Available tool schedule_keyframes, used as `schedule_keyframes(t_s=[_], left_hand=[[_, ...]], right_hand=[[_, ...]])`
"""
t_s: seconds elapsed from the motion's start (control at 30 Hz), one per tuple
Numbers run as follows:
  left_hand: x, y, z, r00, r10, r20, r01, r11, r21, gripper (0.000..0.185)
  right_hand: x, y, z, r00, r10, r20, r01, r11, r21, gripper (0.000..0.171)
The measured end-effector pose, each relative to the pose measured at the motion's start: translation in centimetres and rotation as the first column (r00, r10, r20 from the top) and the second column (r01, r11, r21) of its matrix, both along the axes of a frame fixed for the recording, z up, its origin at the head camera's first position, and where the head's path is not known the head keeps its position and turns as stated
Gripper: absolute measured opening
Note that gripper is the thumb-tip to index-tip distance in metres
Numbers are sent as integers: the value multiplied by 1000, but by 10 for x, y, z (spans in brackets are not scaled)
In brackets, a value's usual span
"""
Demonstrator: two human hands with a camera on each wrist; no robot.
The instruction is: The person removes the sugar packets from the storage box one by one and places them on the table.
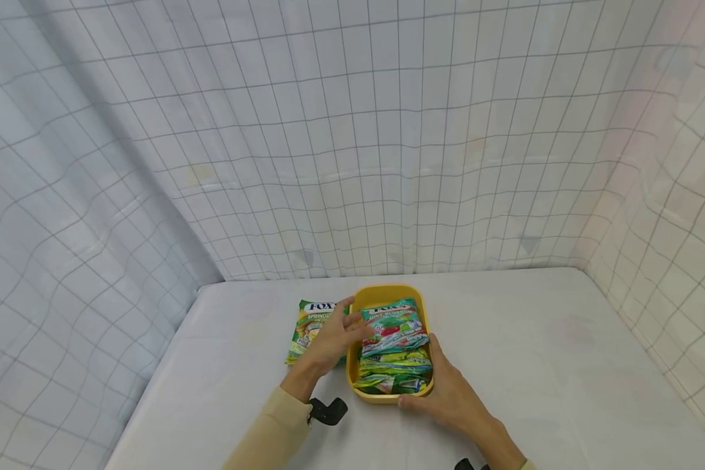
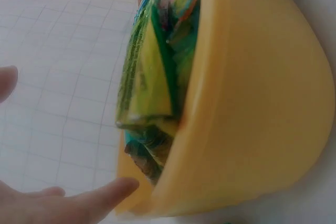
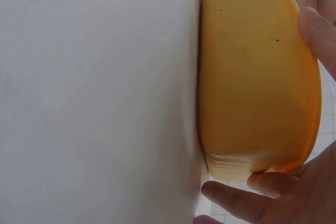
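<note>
A yellow tub [image 1: 388,292] sits mid-desk, long axis toward the far edge, packed with candy packets [image 1: 395,346]. The right hand [image 1: 449,395] grips its near rim; the left hand [image 1: 335,336] presses flat on the top packet [image 1: 393,324].

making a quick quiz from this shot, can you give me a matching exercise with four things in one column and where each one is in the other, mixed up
Things:
1. left hand
2. right hand
3. yellow tub
4. loose candy packet

Places or states:
A. lies flat on the white table, left of the tub
B. holds the tub's near right corner
C. stands on the table, filled with candy packets
D. fingers on the top packet in the tub

Pairs: 1-D, 2-B, 3-C, 4-A
</note>
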State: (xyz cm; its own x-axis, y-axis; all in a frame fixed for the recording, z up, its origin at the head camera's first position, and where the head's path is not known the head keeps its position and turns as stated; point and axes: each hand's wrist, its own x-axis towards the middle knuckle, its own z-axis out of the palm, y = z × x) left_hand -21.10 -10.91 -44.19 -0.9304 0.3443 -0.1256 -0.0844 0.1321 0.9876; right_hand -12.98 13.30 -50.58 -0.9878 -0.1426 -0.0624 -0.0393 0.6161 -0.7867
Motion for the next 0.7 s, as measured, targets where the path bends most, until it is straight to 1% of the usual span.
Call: schedule_keyframes(t_s=[0.13, 0.3, 0.5, 0.7], left_hand=[[0, 3, -3, 1000, 5, -2, -5, 1000, 5, 97], [0, 7, -5, 1000, 19, -3, -19, 1000, -12, 100], [1, 12, -7, 1000, 31, -6, -31, 998, -57, 97], [2, 17, -9, 1000, 18, -5, -18, 996, -88, 95]], right_hand=[[1, 0, 1, 1000, 0, 2, 0, 1000, 4, 137], [0, 0, 0, 1000, 1, 1, -1, 1000, 11, 137], [0, 1, 0, 1000, 3, -1, -3, 1000, 10, 137], [0, 2, -2, 1000, 9, -5, -9, 1000, 2, 138]])
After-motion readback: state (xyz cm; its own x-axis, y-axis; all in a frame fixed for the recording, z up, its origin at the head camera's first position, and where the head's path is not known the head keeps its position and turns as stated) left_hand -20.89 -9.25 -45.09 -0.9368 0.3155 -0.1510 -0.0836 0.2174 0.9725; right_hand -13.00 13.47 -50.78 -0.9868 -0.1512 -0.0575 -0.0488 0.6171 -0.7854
